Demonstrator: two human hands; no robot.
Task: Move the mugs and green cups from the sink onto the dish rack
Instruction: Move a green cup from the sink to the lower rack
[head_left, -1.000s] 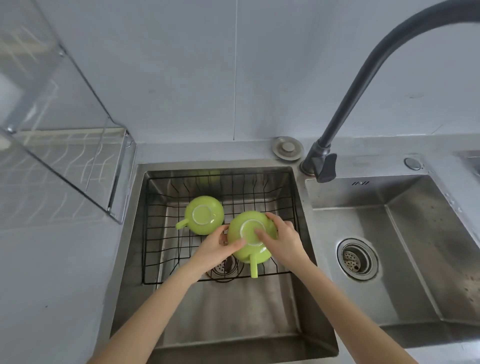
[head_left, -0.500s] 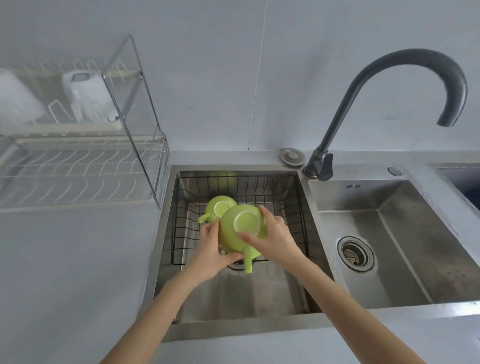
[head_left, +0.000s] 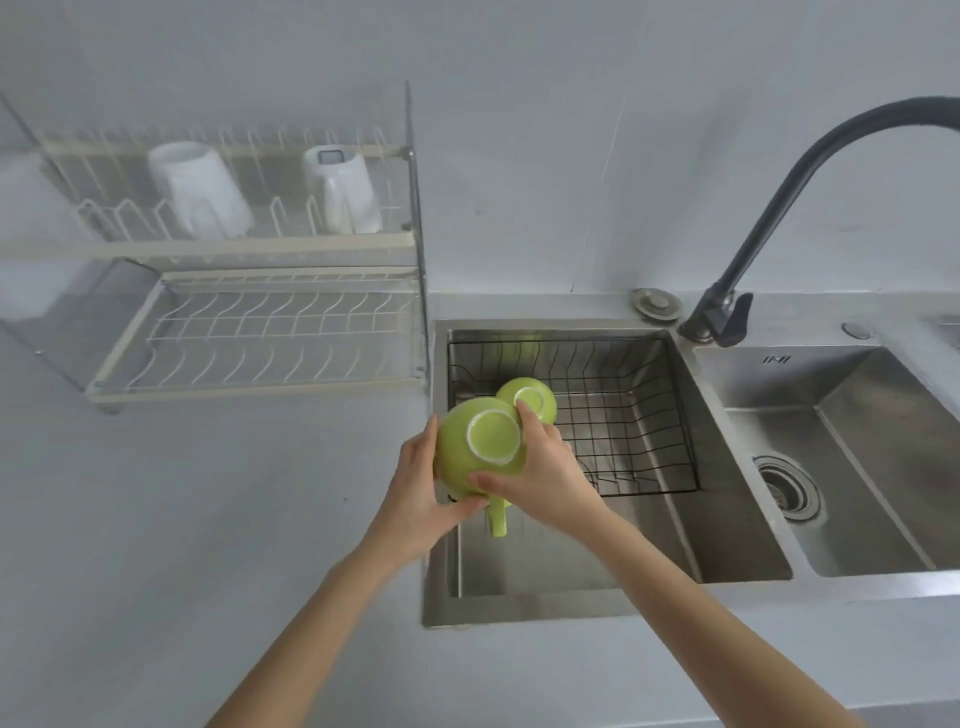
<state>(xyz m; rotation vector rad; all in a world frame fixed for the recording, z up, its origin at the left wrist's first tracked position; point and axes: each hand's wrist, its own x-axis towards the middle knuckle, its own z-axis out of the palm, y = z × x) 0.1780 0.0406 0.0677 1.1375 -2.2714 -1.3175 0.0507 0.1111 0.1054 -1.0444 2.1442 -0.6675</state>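
A green cup (head_left: 480, 444) is held upside down, base toward me, its handle pointing down, above the left edge of the left sink (head_left: 571, 597). My left hand (head_left: 421, 488) grips its left side and my right hand (head_left: 545, 478) its right side. A second green cup (head_left: 535, 397) lies upside down in the black wire basket (head_left: 639, 415) in the sink, just behind the held one. The two-tier dish rack (head_left: 249, 332) stands on the counter to the left, with two white mugs (head_left: 200, 189) (head_left: 343, 189) upside down on its top tier.
A dark curved faucet (head_left: 769, 208) rises at the back between the two sinks. The right sink (head_left: 857, 457) has a drain strainer. Grey counter surrounds the sinks, and a round cap (head_left: 657, 304) sits behind the left sink.
Both hands have lifted the green cup out of the wire basket and carried it left, over the sink's left edge. My view has swung left, showing the dish rack and white mugs.
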